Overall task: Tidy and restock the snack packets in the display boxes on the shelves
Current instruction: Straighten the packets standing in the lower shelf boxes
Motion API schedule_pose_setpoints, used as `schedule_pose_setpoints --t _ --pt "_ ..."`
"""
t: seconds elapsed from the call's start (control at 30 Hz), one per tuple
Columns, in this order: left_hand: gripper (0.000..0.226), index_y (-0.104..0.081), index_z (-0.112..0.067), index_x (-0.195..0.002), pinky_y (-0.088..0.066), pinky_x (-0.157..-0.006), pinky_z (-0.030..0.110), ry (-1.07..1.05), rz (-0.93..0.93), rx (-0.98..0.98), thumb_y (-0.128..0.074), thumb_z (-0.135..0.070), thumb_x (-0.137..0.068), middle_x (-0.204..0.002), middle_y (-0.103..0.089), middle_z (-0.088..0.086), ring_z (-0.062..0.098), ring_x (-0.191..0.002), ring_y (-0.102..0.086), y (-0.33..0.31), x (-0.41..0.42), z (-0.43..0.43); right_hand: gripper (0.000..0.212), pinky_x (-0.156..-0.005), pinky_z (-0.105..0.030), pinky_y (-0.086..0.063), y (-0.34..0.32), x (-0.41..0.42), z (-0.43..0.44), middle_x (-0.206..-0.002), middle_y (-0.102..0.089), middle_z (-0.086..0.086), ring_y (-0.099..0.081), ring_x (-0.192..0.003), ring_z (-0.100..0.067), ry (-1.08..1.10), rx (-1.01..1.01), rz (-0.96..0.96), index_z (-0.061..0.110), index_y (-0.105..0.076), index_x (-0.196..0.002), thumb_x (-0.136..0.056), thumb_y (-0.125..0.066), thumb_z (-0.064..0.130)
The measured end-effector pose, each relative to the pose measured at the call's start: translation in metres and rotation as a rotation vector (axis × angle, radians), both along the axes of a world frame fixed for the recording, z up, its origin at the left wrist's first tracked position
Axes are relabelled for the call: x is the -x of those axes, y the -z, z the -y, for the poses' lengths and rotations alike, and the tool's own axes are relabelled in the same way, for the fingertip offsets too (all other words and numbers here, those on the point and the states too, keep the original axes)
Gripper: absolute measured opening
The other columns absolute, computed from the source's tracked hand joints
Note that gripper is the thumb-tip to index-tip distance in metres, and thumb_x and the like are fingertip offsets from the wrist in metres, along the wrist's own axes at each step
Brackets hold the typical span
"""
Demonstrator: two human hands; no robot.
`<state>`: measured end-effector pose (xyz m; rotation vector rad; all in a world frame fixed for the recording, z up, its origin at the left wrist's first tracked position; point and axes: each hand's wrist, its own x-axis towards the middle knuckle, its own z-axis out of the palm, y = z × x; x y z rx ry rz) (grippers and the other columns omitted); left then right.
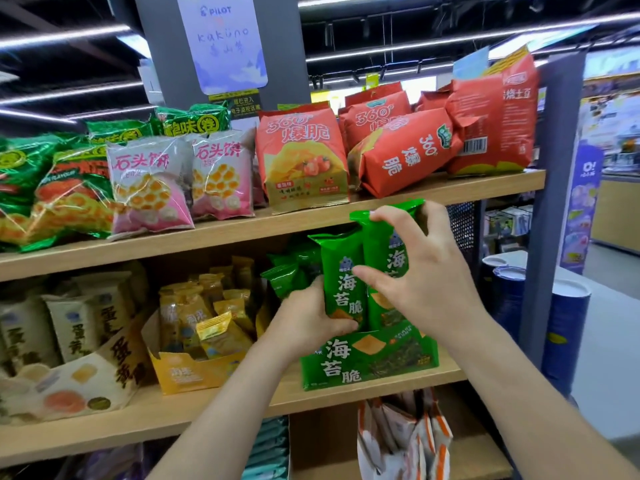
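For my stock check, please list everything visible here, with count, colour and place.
shelves: three, wooden, stacked
red bags: several, red, top shelf right
pink packets: two, pink, top shelf middle
green bags: several, green, top shelf left
display boxes: three, cream, yellow, green, middle shelf left to right
green packets: two in front, more behind, green, in green box
orange-and-white packets: several, bottom shelf
blue tubs: several, blue, far right
left hand: grips left front packet
right hand: holds right front packet

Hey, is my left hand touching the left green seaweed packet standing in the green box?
Touching. The head view shows the left hand gripping the lower part of the left green seaweed packet, thumb across its front, no gap.
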<state>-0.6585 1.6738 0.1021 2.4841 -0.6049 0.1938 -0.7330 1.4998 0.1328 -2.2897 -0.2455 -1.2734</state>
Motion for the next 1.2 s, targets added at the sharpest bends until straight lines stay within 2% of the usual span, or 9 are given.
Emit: schedule_pose_setpoints --t 0.17,0.33,0.47,0.6,0.7,0.8,0.93,1.07,1.2 --pt "0.092 -0.021 -0.03 -0.15 -0.036 -0.097 0.023 0.0 0.122 0.467 -0.078 -0.037 -0.078 -0.123 -0.047 -0.014 -0.001 -0.117 -0.039 -0.021 0.014 0.002 0.063 -0.07 -0.031 -0.05 0.007 -0.009 0.002 -0.119 -0.037 -0.004 -0.054 -0.084 -0.018 0.03 -0.069 0.023 0.036 -0.041 -0.125 -0.078 -0.081 0.026" --pt "0.078 -0.026 -0.027 -0.141 -0.055 -0.086 0.034 -0.004 0.139 0.444 -0.077 -0.027 -0.082 -0.11 -0.065 -0.007 0.004 -0.091 -0.063 -0.008 0.003 0.007 0.062 -0.064 -0.031 -0.044 0.023 -0.024 0.011 -0.114 -0.037 -0.001 -0.053 -0.07 -0.017 0.071 -0.117 -0.062 0.038 -0.039 -0.125 -0.08 -0.078 0.021" --pt "0.088 -0.015 -0.027 -0.147 -0.052 -0.075 0.035 -0.079 0.185 0.366 -0.076 -0.028 -0.084 -0.088 -0.059 -0.007 0.016 -0.076 -0.058 -0.003 -0.003 0.004 0.068 -0.067 -0.032 -0.048 0.038 -0.034 0.02 -0.112 -0.037 -0.001 -0.053 -0.073 -0.019 0.074 -0.099 -0.137 0.039 -0.039 -0.137 -0.082 -0.076 0.024" --pt "0.08 -0.023 -0.041 -0.138 -0.059 -0.076 0.043 0.002 0.19 0.387 -0.078 -0.027 -0.081 -0.099 -0.068 -0.005 0.02 -0.085 -0.068 0.006 -0.005 0.006 0.065 -0.064 -0.029 -0.048 0.047 -0.037 0.015 -0.118 -0.037 -0.002 -0.055 -0.078 -0.019 0.056 -0.042 -0.153 0.036 -0.04 -0.136 -0.082 -0.076 0.026" --pt "0.069 -0.032 -0.035 -0.135 -0.056 -0.076 0.028 0.021 0.154 0.381 -0.076 -0.03 -0.082 -0.105 -0.065 -0.015 0.009 -0.086 -0.065 0.009 -0.003 0.004 0.066 -0.064 -0.033 -0.053 0.054 -0.037 0.02 -0.113 -0.036 0.001 -0.055 -0.08 -0.018 0.037 -0.084 -0.172 0.038 -0.038 -0.135 -0.083 -0.075 0.027" --pt "0.061 -0.044 -0.029 -0.136 -0.052 -0.082 0.026 0.001 0.146 0.24 -0.07 -0.046 -0.083 -0.115 -0.065 -0.011 0.008 -0.099 -0.063 0.012 0.001 -0.005 0.071 -0.073 -0.038 -0.054 0.057 -0.035 0.026 -0.12 -0.039 -0.005 -0.056 -0.095 -0.024 0.103 -0.064 -0.221 0.04 -0.032 -0.141 -0.083 -0.074 0.035" --pt "0.052 -0.061 -0.025 -0.125 -0.051 -0.085 0.033 -0.07 0.415 -0.354 -0.06 -0.058 -0.085 -0.118 -0.067 -0.003 0.019 -0.112 -0.055 0.036 0.009 -0.023 0.083 -0.09 -0.052 -0.043 0.053 -0.018 0.011 -0.145 -0.03 -0.019 -0.035 -0.128 -0.037 0.336 0.032 -0.056 0.038 -0.029 -0.146 -0.077 -0.074 0.045" --pt "0.02 -0.072 -0.023 -0.081 -0.048 -0.056 0.028 -0.001 0.635 -0.319 -0.082 -0.038 -0.073 -0.078 -0.069 -0.006 0.019 -0.076 -0.056 0.056 0.002 -0.026 0.082 -0.087 -0.047 -0.042 0.055 -0.008 -0.023 -0.136 -0.039 -0.017 -0.041 -0.12 -0.032 0.228 0.111 0.04 0.033 -0.025 -0.15 -0.081 -0.064 0.054" --pt "0.01 -0.07 -0.017 -0.077 -0.054 -0.062 0.031 0.099 0.702 -0.241 -0.069 -0.026 -0.073 -0.072 -0.067 0.0 0.024 -0.071 -0.058 0.07 0.024 0.007 0.097 -0.072 -0.035 -0.045 0.063 -0.02 -0.028 -0.113 -0.051 -0.006 -0.055 -0.093 -0.024 0.046 -0.057 -0.167 0.044 -0.005 -0.152 -0.08 -0.07 0.05"
